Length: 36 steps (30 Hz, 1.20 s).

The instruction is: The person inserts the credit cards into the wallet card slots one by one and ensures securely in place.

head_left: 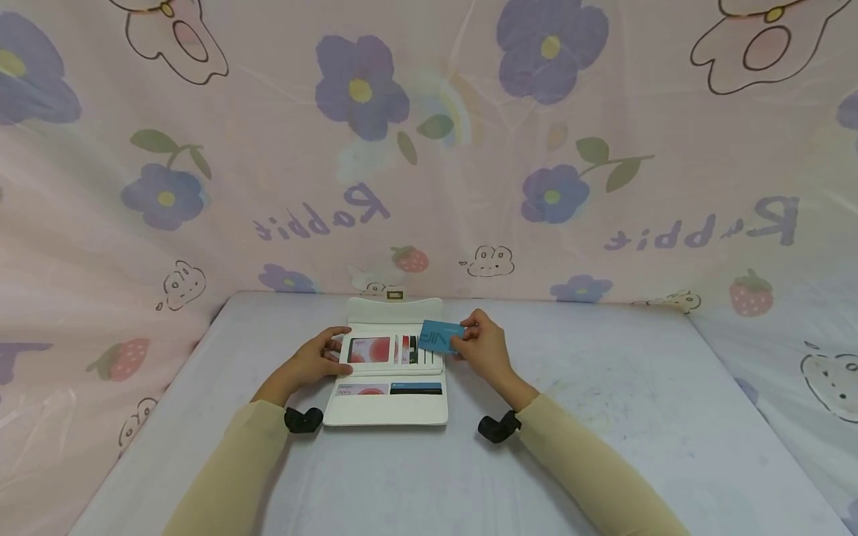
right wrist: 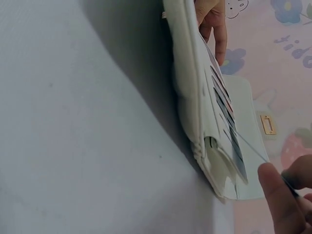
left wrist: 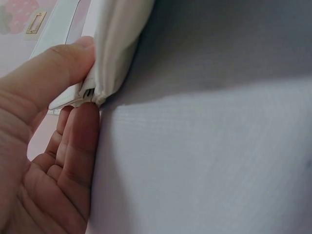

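Note:
A white wallet (head_left: pixel 385 411) lies unfolded on the table, its flap with a gold clasp (head_left: pixel 395 295) at the far side. My left hand (head_left: pixel 313 362) grips its left edge, thumb on top and fingers beneath, as the left wrist view shows. My right hand (head_left: pixel 484 346) pinches a blue card (head_left: pixel 439 336) marked VIP above the wallet's right-hand slots. In the right wrist view the card (right wrist: pixel 252 146) appears edge-on, its far edge at the slots. Several cards stand in those slots, a pink picture card (head_left: pixel 370 350) sits in the left window, and two more cards show in the near pocket.
The wallet stands on a table with a white cloth (head_left: pixel 603 417). Behind it hangs a pink curtain (head_left: pixel 456 164) printed with flowers and rabbits. Each wrist wears a black camera mount (head_left: pixel 499 427).

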Each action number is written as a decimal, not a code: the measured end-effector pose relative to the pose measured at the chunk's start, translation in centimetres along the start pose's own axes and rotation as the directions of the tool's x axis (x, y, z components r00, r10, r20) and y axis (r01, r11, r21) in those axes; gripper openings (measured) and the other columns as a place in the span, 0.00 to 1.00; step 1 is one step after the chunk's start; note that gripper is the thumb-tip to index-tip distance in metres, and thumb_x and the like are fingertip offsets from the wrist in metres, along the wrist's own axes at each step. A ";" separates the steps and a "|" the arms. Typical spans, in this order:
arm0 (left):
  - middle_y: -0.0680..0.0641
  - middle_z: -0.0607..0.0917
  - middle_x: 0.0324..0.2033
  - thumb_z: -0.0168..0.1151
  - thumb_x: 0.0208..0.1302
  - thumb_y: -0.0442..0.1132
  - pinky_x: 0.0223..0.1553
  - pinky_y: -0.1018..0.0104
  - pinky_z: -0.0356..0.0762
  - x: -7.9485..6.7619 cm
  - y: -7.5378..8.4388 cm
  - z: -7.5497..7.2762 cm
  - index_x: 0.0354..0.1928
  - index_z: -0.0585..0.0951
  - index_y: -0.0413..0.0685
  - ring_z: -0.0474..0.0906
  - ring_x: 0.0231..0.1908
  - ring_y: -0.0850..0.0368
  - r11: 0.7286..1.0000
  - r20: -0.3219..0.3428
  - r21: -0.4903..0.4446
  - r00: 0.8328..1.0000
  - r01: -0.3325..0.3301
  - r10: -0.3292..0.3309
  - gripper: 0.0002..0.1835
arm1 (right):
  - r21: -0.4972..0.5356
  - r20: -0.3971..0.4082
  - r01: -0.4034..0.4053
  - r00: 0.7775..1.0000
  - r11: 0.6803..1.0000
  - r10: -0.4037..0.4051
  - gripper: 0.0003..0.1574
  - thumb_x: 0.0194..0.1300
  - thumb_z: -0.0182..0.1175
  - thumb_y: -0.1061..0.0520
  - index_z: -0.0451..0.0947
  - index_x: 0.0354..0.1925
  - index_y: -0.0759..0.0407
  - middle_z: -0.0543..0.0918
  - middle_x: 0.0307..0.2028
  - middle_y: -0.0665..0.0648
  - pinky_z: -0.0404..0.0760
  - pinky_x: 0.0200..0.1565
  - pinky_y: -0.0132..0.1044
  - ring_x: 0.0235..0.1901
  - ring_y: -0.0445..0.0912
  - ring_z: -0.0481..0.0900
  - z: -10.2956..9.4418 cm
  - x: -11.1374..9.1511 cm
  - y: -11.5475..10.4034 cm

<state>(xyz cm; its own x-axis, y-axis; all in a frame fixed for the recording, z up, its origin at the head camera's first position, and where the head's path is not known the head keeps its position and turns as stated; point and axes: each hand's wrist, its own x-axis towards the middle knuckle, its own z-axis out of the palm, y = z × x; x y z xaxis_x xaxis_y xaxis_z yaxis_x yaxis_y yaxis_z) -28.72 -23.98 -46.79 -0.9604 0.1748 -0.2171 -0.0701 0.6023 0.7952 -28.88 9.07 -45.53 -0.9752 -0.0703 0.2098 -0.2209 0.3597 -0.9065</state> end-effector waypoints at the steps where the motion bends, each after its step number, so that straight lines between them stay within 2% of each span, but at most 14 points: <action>1: 0.41 0.74 0.52 0.74 0.52 0.40 0.43 0.64 0.71 0.0 0.0 0.0 0.71 0.61 0.53 0.73 0.42 0.53 1.000 0.000 -0.002 1.000 0.001 -0.001 0.45 | 0.001 -0.007 0.009 1.000 1.000 -0.009 0.14 0.56 0.62 0.70 0.71 0.42 0.67 0.73 0.18 0.54 0.84 0.25 0.36 0.20 0.44 0.81 0.1 -0.1 -0.1; 8: 0.40 0.73 0.53 0.74 0.52 0.40 0.43 0.64 0.72 0.0 0.2 0.1 0.71 0.61 0.53 0.73 0.42 0.52 1.000 0.011 0.001 1.000 -0.001 0.001 0.45 | 0.011 -0.043 0.026 0.999 1.000 -0.026 0.13 0.54 0.61 0.71 0.72 0.39 0.68 0.72 0.15 0.54 0.84 0.24 0.35 0.16 0.44 0.79 0.3 -0.5 -0.4; 13: 0.40 0.72 0.54 0.73 0.53 0.40 0.44 0.63 0.73 0.1 0.3 0.0 0.71 0.61 0.54 0.73 0.44 0.52 1.000 0.015 0.014 1.000 0.012 -0.012 0.44 | 0.035 -0.030 0.020 0.999 0.999 -0.019 0.11 0.55 0.61 0.71 0.72 0.38 0.66 0.72 0.14 0.54 0.84 0.24 0.36 0.15 0.45 0.78 0.5 -0.5 -0.4; 19: 0.41 0.73 0.53 0.74 0.52 0.41 0.44 0.63 0.72 0.4 0.1 -0.2 0.71 0.61 0.54 0.73 0.43 0.53 1.000 0.018 0.014 1.000 0.000 0.000 0.45 | 0.039 -0.020 -0.002 1.000 0.999 0.002 0.12 0.55 0.60 0.71 0.72 0.39 0.68 0.72 0.15 0.54 0.85 0.24 0.42 0.16 0.48 0.80 0.4 -0.5 -0.6; 27: 0.40 0.72 0.55 0.74 0.53 0.41 0.45 0.62 0.72 0.4 0.1 -0.3 0.71 0.61 0.55 0.72 0.44 0.52 1.000 0.027 0.013 1.000 0.009 -0.009 0.45 | 0.036 0.007 -0.017 1.000 0.999 0.016 0.11 0.55 0.59 0.72 0.71 0.38 0.68 0.71 0.15 0.54 0.84 0.23 0.39 0.14 0.45 0.78 0.5 -0.4 -0.7; 36: 0.40 0.72 0.55 0.73 0.53 0.41 0.46 0.62 0.72 0.2 0.1 -0.2 0.71 0.60 0.55 0.73 0.44 0.51 1.000 0.039 0.015 0.999 0.017 -0.017 0.44 | 0.028 0.016 -0.091 0.996 0.995 0.091 0.12 0.56 0.61 0.71 0.71 0.40 0.68 0.72 0.16 0.53 0.84 0.23 0.37 0.15 0.42 0.79 0.4 -0.1 -0.2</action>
<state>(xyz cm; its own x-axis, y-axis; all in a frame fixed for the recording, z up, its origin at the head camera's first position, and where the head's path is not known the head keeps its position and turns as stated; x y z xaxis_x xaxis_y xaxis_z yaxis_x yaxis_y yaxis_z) -29.00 -24.01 -46.64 -0.9477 0.1946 -0.2529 -0.0822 0.6169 0.7827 -28.71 8.60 -45.54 -0.9913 -0.0522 0.1206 -0.1312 0.3381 -0.9319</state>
